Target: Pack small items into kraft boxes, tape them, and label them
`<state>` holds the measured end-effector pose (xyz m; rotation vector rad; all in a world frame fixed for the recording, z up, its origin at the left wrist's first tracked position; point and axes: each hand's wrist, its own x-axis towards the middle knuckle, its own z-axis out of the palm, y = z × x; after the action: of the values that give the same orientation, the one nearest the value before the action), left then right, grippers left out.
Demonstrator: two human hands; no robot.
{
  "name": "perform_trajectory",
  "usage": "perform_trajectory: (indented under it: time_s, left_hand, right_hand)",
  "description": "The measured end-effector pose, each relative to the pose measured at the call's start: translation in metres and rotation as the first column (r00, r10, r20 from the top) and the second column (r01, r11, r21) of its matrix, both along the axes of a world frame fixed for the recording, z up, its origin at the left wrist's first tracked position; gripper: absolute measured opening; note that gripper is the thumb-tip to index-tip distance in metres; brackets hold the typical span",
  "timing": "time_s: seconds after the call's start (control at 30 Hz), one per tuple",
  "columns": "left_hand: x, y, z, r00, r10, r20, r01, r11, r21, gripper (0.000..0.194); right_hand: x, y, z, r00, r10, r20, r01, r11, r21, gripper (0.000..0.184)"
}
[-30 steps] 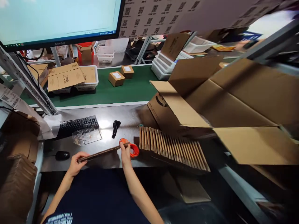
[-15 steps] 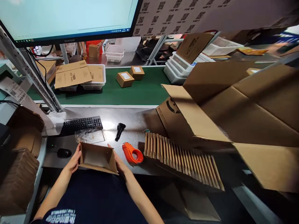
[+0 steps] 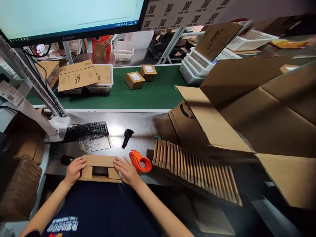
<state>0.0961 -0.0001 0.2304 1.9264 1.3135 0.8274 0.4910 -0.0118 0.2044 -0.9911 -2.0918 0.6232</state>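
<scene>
A small cardboard box [image 3: 100, 160] stands at the table's front edge against my body. Its two side flaps and the far flap are folded inward, leaving a dark gap in the middle. My left hand [image 3: 74, 171] grips the box's left end, its fingertips at the far left corner. At the right end, my right hand [image 3: 128, 172] holds the box with its fingers lying over the flap and corner. A clear plastic bag [image 3: 95, 143] with a paper in it lies just behind the box. To the right sits an orange tape dispenser [image 3: 140, 161].
Beyond the box are a keyboard [image 3: 86, 130], a mouse [image 3: 66, 160] and a black barcode scanner [image 3: 127, 137]. A row of folded cartons [image 3: 195, 169] and a large open carton [image 3: 222, 121] stand at the right. A green conveyor [image 3: 118, 100] carries two small boxes [image 3: 135, 81].
The box was open at the top; its side flaps and far flap are now folded inward. My right hand has moved from the box's side onto its top right corner.
</scene>
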Motion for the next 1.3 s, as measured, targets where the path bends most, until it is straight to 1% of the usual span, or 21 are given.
perform_trajectory:
  time_s: [0.03,0.13,0.17,0.27,0.3,0.37,0.43,0.5,0.53,0.57,0.6,0.63,0.7,0.77,0.83,0.9,1.0,1.07,1.13,1.2,1.3]
  left_hand:
    - [-0.008,-0.001,0.006,0.997,-0.064,-0.04,0.062,0.996,-0.056,0.033]
    - [-0.02,0.0,0.02,0.989,-0.144,-0.043,0.132,0.969,-0.209,0.072]
    - [-0.019,0.002,0.023,0.993,-0.121,-0.003,0.117,0.964,-0.241,0.078]
    - [-0.003,0.01,0.021,0.989,0.072,0.131,-0.03,0.954,-0.297,0.056]
    - [0.005,0.011,0.019,0.976,0.145,0.16,-0.091,0.949,-0.301,0.051]
    - [0.018,0.012,0.015,0.951,0.249,0.184,-0.189,0.938,-0.291,0.048]
    - [0.027,0.009,0.011,0.93,0.306,0.203,-0.247,0.93,-0.274,0.042]
    - [0.032,0.006,0.008,0.905,0.354,0.236,-0.282,0.914,-0.29,0.045]
    - [0.033,0.004,0.007,0.889,0.379,0.258,-0.292,0.902,-0.317,0.053]
    - [0.033,0.003,0.005,0.87,0.404,0.282,-0.297,0.886,-0.355,0.063]
    - [0.033,0.002,0.003,0.851,0.428,0.303,-0.293,0.867,-0.403,0.072]
    - [0.033,0.001,0.001,0.834,0.449,0.32,-0.282,0.846,-0.453,0.077]
    - [0.032,0.001,-0.001,0.808,0.48,0.341,-0.251,0.805,-0.537,0.085]
    - [0.031,0.004,-0.001,0.806,0.479,0.347,-0.222,0.789,-0.573,0.087]
    - [0.032,0.009,0.002,0.831,0.438,0.343,-0.186,0.8,-0.571,0.084]
    - [0.035,0.016,0.007,0.863,0.375,0.34,-0.139,0.821,-0.553,0.078]
    - [0.04,0.028,0.012,0.892,0.289,0.347,-0.066,0.843,-0.534,0.071]
    - [0.044,0.032,0.013,0.896,0.268,0.354,-0.049,0.853,-0.52,0.066]
    - [0.047,0.032,0.012,0.889,0.276,0.364,-0.057,0.857,-0.512,0.063]
    - [0.05,0.029,0.011,0.879,0.301,0.37,-0.08,0.858,-0.507,0.06]
    - [0.058,0.021,0.015,0.875,0.361,0.323,-0.181,0.862,-0.474,0.06]
  right_hand:
    - [0.006,-0.003,0.008,0.996,0.05,0.069,-0.047,0.997,-0.056,0.056]
    - [0.009,-0.008,0.026,0.985,0.106,0.138,-0.085,0.985,-0.15,0.085]
    - [0.005,-0.009,0.028,0.991,0.069,0.116,-0.052,0.988,-0.144,0.082]
    - [-0.017,-0.007,0.02,0.991,-0.13,-0.022,0.127,0.985,-0.118,0.034]
    - [-0.023,-0.006,0.015,0.98,-0.185,-0.071,0.175,0.977,-0.126,0.024]
    - [-0.027,-0.004,0.003,0.944,-0.293,-0.15,0.266,0.948,-0.175,0.021]
    - [-0.016,-0.004,-0.008,0.848,-0.493,-0.192,0.442,0.86,-0.256,0.035]
    - [0.007,-0.005,-0.019,0.667,-0.735,-0.122,0.668,0.662,-0.34,0.051]
    - [0.019,-0.005,-0.023,0.576,-0.815,-0.056,0.75,0.555,-0.36,0.054]
    - [0.031,-0.005,-0.027,0.516,-0.856,0.009,0.799,0.478,-0.365,0.053]
    - [0.04,-0.005,-0.031,0.488,-0.87,0.063,0.824,0.436,-0.361,0.053]
    - [0.048,-0.005,-0.032,0.49,-0.867,0.094,0.827,0.428,-0.365,0.053]
    - [0.055,-0.004,-0.03,0.563,-0.821,0.092,0.76,0.471,-0.447,0.056]
    - [0.058,-0.003,-0.017,0.673,-0.737,0.058,0.623,0.523,-0.582,0.056]
    - [0.058,-0.003,0.009,0.776,-0.63,-0.003,0.452,0.56,-0.694,0.052]
    - [0.053,0.0,0.046,0.861,-0.501,-0.094,0.256,0.585,-0.769,0.049]
    - [0.025,0.014,0.104,0.927,-0.252,-0.278,-0.104,0.539,-0.836,0.049]
    - [-0.008,0.028,0.128,0.929,-0.117,-0.352,-0.254,0.491,-0.833,0.053]
    - [-0.04,0.039,0.136,0.924,-0.037,-0.382,-0.321,0.469,-0.823,0.053]
    - [-0.059,0.044,0.129,0.92,0.01,-0.391,-0.353,0.449,-0.821,0.051]
    - [-0.058,0.041,0.113,0.911,0.068,-0.406,-0.395,0.425,-0.815,0.05]
